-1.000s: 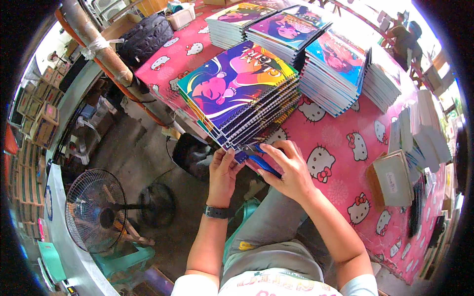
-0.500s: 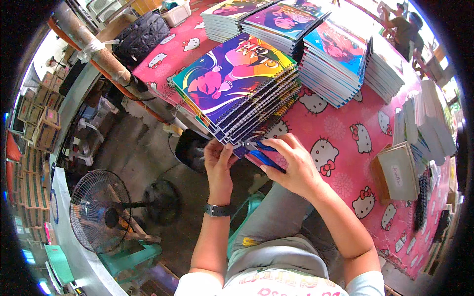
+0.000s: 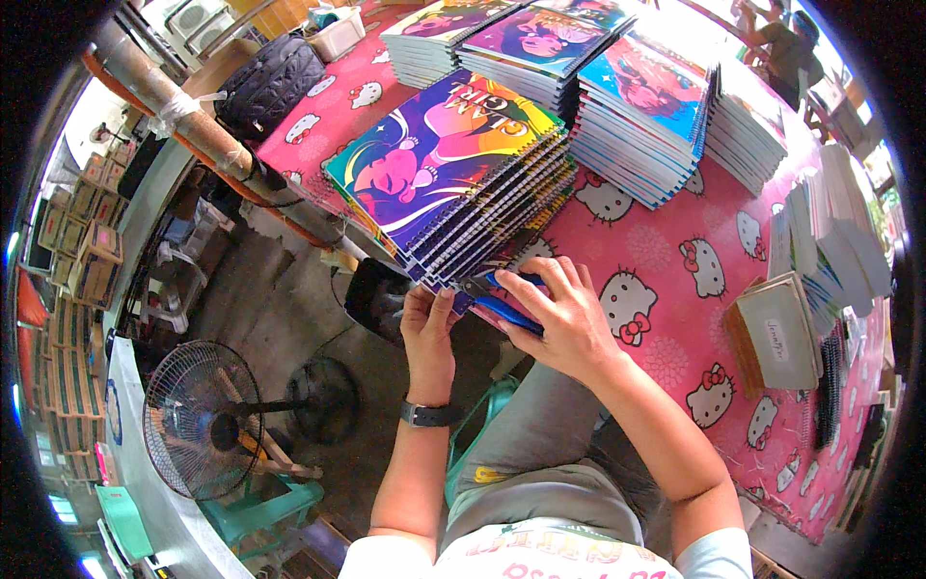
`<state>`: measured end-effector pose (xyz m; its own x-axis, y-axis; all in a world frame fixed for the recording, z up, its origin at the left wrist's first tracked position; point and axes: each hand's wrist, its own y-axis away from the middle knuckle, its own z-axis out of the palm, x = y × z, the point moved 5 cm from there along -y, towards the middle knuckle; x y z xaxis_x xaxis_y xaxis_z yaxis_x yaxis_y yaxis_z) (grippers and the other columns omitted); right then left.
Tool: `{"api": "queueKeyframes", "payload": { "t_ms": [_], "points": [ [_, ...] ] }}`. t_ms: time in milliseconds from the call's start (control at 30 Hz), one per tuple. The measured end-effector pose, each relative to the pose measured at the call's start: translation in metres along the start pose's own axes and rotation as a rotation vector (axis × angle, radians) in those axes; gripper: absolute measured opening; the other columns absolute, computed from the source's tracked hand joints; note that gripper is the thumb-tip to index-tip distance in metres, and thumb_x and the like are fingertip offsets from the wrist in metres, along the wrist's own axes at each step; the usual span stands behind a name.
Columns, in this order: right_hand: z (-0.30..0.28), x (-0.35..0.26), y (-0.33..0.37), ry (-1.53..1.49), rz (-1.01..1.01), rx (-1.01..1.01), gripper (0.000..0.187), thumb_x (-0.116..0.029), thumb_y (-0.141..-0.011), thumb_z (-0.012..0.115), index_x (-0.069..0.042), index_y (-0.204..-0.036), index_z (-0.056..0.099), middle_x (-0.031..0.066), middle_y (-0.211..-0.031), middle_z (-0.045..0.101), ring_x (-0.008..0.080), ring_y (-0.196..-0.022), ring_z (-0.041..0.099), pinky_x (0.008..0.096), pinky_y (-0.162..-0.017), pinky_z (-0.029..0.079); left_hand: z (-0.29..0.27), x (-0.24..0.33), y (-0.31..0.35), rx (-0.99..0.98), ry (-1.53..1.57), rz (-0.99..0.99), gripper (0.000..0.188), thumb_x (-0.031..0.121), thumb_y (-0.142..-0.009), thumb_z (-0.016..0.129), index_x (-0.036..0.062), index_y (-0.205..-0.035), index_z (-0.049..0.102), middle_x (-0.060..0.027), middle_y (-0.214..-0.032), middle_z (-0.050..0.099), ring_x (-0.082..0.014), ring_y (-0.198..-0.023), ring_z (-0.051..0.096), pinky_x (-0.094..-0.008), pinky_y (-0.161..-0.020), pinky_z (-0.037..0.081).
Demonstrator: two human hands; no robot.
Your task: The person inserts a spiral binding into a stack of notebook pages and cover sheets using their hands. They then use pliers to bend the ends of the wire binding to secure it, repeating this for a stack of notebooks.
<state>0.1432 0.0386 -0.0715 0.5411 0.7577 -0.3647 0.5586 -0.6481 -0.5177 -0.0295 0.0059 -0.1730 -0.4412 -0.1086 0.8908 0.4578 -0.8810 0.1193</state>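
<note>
A stack of spiral-bound notebooks [image 3: 434,164] with purple, yellow and green illustrated covers lies at the table's near-left edge, its black coil bindings facing me. My left hand [image 3: 427,328] pinches the lower corner of a notebook in this stack, at the end of its binding. Blue-handled pliers [image 3: 509,315] rest in my right hand [image 3: 571,323], fingers around the handles. The pliers' jaws are at that same corner, right beside my left fingertips. Whether the jaws grip the coil wire is too small to tell.
More notebook stacks [image 3: 641,106] stand farther back on the pink patterned tablecloth [image 3: 666,289]. To the right are a small card-covered pile [image 3: 775,338] and books. A metal post [image 3: 207,130] rises at the left table edge. A fan [image 3: 204,420] stands lower left, and a black bin [image 3: 374,301] sits beneath the stack.
The view has shifted slightly, so the stacks appear a little farther left. Both hands stay at the notebook corner, with the pliers still in my right hand.
</note>
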Motion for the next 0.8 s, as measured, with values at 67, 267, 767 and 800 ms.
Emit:
{"api": "queueKeyframes", "payload": {
  "t_ms": [67, 267, 767, 800],
  "points": [
    [0.001, 0.001, 0.0, 0.003, -0.021, 0.007, 0.053, -0.023, -0.07, 0.074, -0.013, -0.118, 0.056, 0.0094, -0.103, 0.053, 0.0289, -0.094, 0.053, 0.0414, -0.079, 0.045, -0.002, -0.001, 0.0, -0.004, -0.012, 0.008, 0.014, 0.014, -0.089, 0.064, 0.0147, -0.098, 0.054, 0.0041, -0.094, 0.059, -0.0082, -0.085, 0.059, -0.0261, -0.071, 0.052],
    [0.008, 0.013, -0.001, -0.558, 0.347, -0.261, 0.032, -0.029, -0.081, 0.067, -0.007, -0.103, 0.06, 0.0072, -0.086, 0.057, 0.0211, -0.074, 0.059, 0.0334, -0.063, 0.049, 0.006, 0.002, 0.0, 0.04, 0.016, 0.022, 0.016, 0.018, -0.088, 0.066, 0.0111, -0.095, 0.053, 0.0028, -0.089, 0.058, -0.0051, -0.077, 0.054, -0.0207, -0.069, 0.045],
    [0.004, 0.011, 0.016, -0.087, 0.159, -0.075, 0.055, -0.024, -0.066, 0.075, -0.01, -0.116, 0.056, 0.011, -0.102, 0.055, 0.0306, -0.098, 0.052, 0.0458, -0.082, 0.042, 0.001, 0.001, 0.005, 0.018, 0.043, -0.154, 0.015, 0.021, -0.088, 0.066, 0.0087, -0.088, 0.057, 0.0009, -0.079, 0.061, -0.0077, -0.067, 0.058, -0.0222, -0.061, 0.05],
    [0.005, 0.009, 0.015, -0.06, 0.151, -0.071, 0.055, -0.024, -0.066, 0.075, -0.011, -0.116, 0.056, 0.0109, -0.102, 0.055, 0.0306, -0.097, 0.052, 0.046, -0.081, 0.042, 0.001, 0.001, 0.005, 0.014, 0.037, -0.149, 0.015, 0.021, -0.088, 0.066, 0.0086, -0.088, 0.057, 0.0007, -0.079, 0.061, -0.0078, -0.067, 0.058, -0.0223, -0.061, 0.051]
  ]
}}
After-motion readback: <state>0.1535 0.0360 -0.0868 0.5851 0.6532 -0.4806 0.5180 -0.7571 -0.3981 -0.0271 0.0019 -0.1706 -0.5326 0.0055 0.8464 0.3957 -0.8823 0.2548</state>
